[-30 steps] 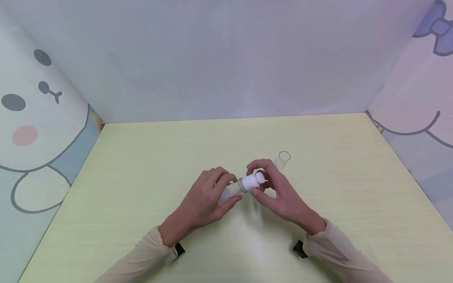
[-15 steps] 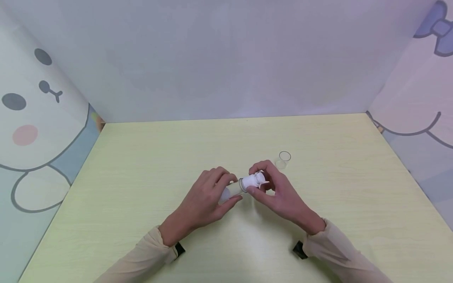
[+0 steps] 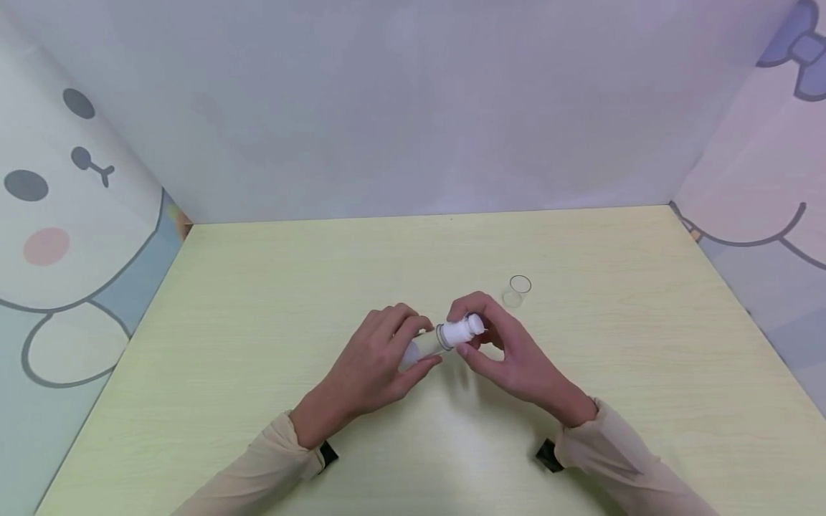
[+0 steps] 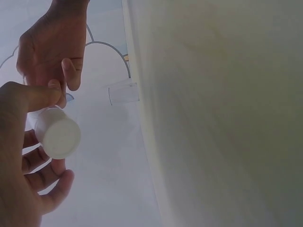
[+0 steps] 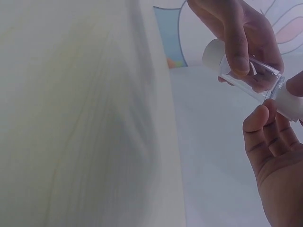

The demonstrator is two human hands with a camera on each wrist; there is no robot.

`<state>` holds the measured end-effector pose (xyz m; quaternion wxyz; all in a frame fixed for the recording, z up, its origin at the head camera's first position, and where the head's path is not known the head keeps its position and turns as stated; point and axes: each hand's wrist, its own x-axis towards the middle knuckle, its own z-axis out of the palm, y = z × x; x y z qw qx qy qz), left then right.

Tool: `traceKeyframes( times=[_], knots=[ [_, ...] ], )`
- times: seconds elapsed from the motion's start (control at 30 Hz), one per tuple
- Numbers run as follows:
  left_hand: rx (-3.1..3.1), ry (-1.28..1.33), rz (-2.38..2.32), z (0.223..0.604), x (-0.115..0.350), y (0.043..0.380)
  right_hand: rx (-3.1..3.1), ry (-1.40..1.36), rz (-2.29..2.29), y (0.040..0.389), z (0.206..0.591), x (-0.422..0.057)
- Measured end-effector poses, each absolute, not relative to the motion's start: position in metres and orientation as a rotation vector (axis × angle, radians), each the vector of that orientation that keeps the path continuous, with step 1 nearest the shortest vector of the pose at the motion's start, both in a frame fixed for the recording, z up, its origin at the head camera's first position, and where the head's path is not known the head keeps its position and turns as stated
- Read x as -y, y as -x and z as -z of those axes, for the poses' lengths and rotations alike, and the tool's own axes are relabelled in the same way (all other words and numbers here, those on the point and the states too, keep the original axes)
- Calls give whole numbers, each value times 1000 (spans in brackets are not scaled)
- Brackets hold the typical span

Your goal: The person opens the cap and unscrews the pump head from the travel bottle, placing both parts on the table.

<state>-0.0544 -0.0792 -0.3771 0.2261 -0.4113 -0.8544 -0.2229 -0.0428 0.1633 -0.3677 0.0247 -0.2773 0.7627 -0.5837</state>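
My left hand grips a small clear bottle around its body, the thumb below and the fingers above. The bottle lies tilted in the air, its white base facing the left wrist camera. At the other end sits a white top with a narrower tip. The fingertips and thumb of my right hand pinch this top from both sides. The right wrist view shows the see-through body between the two hands, with left fingers partly covering it.
A clear cylindrical cap with a dark-edged rim stands on the pale wooden table, just beyond my right hand. A plain wall closes off the back. Cartoon-printed panels flank both sides.
The right fingers have shifted back and forth around the white top, and its small pointed piece has turned. My left hand and the bottle body have stayed in place.
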Motion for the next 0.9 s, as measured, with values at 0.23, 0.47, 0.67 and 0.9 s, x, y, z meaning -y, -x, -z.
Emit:
traceKeyframes(
  times=[0.23,0.47,0.67,0.9],
  knots=[
    [2368,1131,605,376,79,54,-2310,965,1837,43,368,-163],
    [2406,1122,597,376,79,54,-2303,981,1842,44,370,-163],
    [2415,1119,590,376,79,53,-2306,988,1838,43,371,-164],
    [2413,1116,591,376,79,53,-2317,1008,1820,43,368,-164]
  ],
)
